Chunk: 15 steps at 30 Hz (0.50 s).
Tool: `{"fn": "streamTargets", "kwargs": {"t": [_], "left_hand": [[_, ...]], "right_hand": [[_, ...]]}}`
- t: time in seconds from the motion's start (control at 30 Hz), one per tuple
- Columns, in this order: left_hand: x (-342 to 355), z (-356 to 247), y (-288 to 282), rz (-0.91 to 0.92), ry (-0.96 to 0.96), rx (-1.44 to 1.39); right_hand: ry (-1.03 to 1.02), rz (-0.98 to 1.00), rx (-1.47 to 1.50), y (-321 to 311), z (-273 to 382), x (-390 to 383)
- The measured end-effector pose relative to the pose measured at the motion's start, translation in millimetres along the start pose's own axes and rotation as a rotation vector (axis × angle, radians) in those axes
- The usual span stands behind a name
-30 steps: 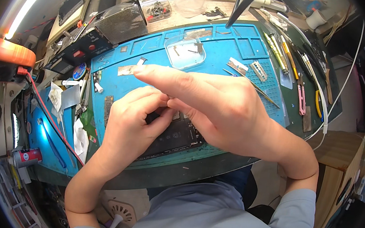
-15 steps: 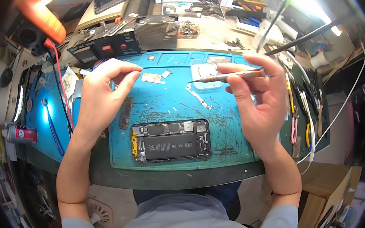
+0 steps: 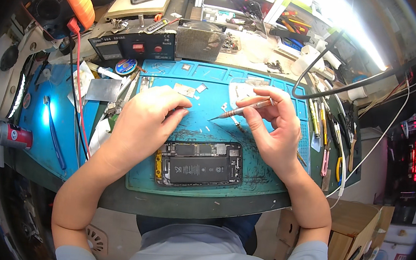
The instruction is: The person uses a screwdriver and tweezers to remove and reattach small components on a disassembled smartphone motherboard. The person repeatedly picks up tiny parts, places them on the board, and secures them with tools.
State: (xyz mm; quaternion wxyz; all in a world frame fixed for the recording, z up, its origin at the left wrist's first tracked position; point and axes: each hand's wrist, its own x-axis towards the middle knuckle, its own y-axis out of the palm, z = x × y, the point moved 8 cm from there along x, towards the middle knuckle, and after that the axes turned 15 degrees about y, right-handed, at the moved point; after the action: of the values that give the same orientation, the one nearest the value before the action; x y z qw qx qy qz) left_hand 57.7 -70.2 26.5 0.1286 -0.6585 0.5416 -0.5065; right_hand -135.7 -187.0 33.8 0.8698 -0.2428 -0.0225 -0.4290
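An opened phone [image 3: 237,168] lies on the blue work mat [image 3: 202,193], its black battery [image 3: 197,168] and circuit board showing, with a yellow strip [image 3: 159,165] at its left end. My right hand [image 3: 278,129] holds a slim metal precision screwdriver [image 3: 237,111], its thin tip pointing left and down above the mat. My left hand [image 3: 152,113] hovers over the phone's upper left, thumb and forefinger pinched close together. Anything between those fingertips is too small to make out. A small bracket-like strip [image 3: 224,117] lies partly behind the screwdriver.
Behind the mat stand a black power unit [image 3: 136,48] and a mesh-fronted box [image 3: 199,42]. A clear tray [image 3: 239,89] holds small parts. Hand tools [image 3: 325,162] line the right side. Red and black leads [image 3: 79,81] cross the left, near a spray can [image 3: 15,134].
My left hand has moved right and down, closer to the phone. My right hand has come down and left, with the screwdriver in it. The whole view has shifted slightly.
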Motion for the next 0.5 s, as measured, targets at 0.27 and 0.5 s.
{"fn": "streamTargets", "kwargs": {"t": [0.27, 0.5], "left_hand": [[-3.4, -5.1, 15.6, 0.045, -0.179, -0.27], [3.2, -13.1, 15.1, 0.017, -0.145, -0.264]], "right_hand": [[0.028, -0.01, 0.119, -1.7, 8.1, -4.7], [0.003, 0.017, 0.15, -4.9, 15.7, -7.1]]}}
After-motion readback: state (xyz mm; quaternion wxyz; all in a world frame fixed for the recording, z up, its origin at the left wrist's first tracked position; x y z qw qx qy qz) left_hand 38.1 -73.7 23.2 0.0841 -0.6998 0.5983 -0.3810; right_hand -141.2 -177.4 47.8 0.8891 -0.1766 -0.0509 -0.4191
